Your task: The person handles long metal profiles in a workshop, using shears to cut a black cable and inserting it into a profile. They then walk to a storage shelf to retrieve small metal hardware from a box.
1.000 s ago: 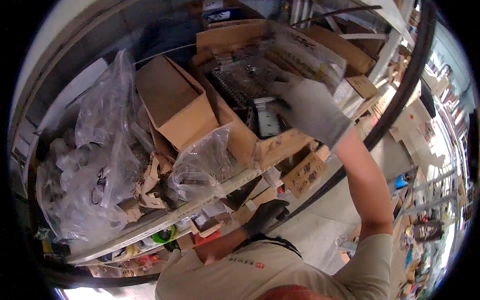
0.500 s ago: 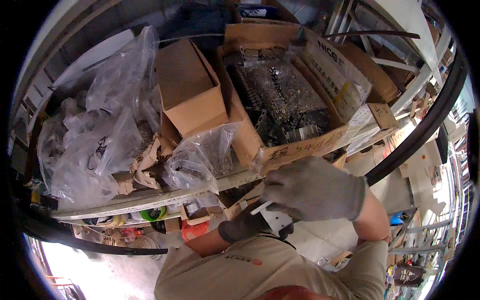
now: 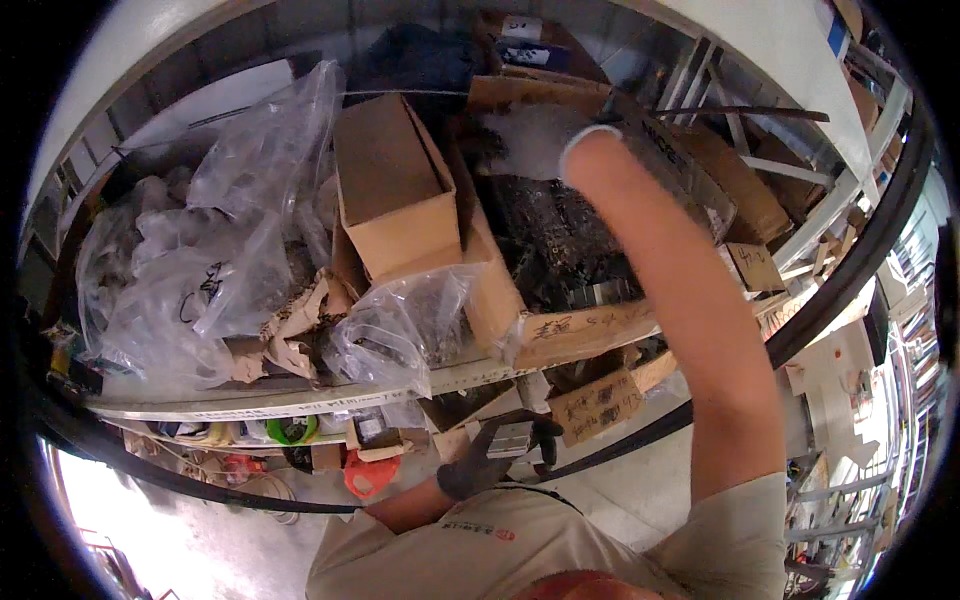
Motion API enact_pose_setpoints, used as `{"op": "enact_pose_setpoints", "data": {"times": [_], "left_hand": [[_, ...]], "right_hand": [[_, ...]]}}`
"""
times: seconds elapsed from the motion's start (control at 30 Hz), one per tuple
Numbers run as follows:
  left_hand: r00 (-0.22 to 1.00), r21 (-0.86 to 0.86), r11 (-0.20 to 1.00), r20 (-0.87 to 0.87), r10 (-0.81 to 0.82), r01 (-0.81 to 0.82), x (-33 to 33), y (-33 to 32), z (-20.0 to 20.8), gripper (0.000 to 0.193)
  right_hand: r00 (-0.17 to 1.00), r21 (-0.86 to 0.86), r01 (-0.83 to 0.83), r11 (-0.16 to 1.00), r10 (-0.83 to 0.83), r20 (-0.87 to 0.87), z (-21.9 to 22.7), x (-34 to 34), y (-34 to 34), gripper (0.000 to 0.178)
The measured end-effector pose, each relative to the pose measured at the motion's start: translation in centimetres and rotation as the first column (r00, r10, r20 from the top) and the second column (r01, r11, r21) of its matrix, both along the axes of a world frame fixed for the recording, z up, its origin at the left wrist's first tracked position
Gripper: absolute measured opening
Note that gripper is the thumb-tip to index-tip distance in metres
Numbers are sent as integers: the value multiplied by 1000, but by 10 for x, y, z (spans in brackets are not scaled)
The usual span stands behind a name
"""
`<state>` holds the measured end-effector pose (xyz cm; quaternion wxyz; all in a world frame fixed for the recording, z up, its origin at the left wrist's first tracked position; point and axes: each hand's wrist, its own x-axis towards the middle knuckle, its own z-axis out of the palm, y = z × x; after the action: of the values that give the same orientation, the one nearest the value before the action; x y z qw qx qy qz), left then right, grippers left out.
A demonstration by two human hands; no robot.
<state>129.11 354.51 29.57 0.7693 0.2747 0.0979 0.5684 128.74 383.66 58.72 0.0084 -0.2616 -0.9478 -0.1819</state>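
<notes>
My left hand [image 3: 480, 462], in a dark glove, is closed around a small silvery metal piece [image 3: 511, 440] in front of the shelf, close to my body. My right arm stretches forward over an open cardboard box [image 3: 590, 332]. At its end the pale-gloved right hand [image 3: 530, 142] is inside the far part of that box. Motion smears the fingers, so I cannot make out whether they hold anything. Dark metal parts and a bag of small bits [image 3: 560, 225] fill the box. Some shiny metal pieces [image 3: 597, 294] lie by its near wall.
Left of the box stands a smaller tall carton [image 3: 405, 235]. Clear plastic bags [image 3: 240, 290] and torn cardboard [image 3: 298, 345] cover the shelf's left side. Below the shelf edge [image 3: 290, 403] sit more cartons [image 3: 600, 405] and a red bag [image 3: 370, 474]. A dark curved bar [image 3: 845, 290] crosses at right.
My right hand has left the left hand and the metal piece there, reaching forward into the far part of the box. My left hand keeps its metal piece, now lower and turned.
</notes>
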Motion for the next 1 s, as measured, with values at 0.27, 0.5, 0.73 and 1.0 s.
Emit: {"op": "enact_pose_setpoints", "data": {"times": [0.27,0.5,0.73,1.0], "left_hand": [[981,239,967,-145,125,-88,-10,12,10,94],[926,257,954,-300,230,-154,-22,12,35,82],[983,85,996,-176,52,-37,-7,5,27,68],[997,-194,979,-36,63,-69,9,-12,23,36]], "right_hand": [[959,120,-14,993,47,-278,-10,29,20,56],[681,109,-348,931,331,-653,5,118,-112,20],[917,-227,-390,892,400,-3,-59,145,-197,32],[898,98,-256,962,274,-344,15,102,-109,21]]}}
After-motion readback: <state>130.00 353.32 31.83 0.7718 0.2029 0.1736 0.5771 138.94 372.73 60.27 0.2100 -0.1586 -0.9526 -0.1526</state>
